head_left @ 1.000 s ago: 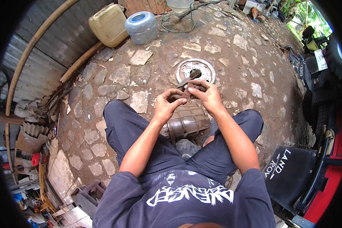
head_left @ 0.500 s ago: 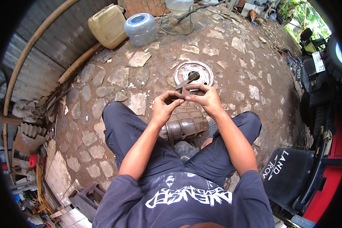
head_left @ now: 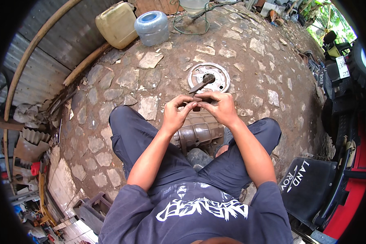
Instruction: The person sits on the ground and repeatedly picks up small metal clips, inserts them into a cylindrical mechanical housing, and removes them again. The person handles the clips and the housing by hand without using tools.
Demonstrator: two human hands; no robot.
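My left hand (head_left: 175, 116) and my right hand (head_left: 223, 110) meet above my lap, fingertips pinched on a small rusty brown metal piece (head_left: 197, 99). A dark flat bar (head_left: 199, 86) angles away just behind my fingers; I cannot tell if it touches them. Beyond lies a round pale metal disc (head_left: 220, 72) with holes and a dark centre, on the stone-and-dirt floor. Below my hands, between my legs, a ribbed brown metal housing (head_left: 199, 130) lies on its side, partly covered by my forearms and fingers.
A yellowish jerrycan (head_left: 116, 26) and a blue plastic jug (head_left: 151, 28) stand by the corrugated wall (head_left: 32, 81) at back left, near a wooden pole (head_left: 85, 65). A black and red vehicle (head_left: 309, 191) lines the right. Scrap and tools (head_left: 36, 175) crowd the left.
Over the last second my fingers have shifted on the small piece, turning it slightly, and my right hand has dropped a little. The disc and housing stay where they were.
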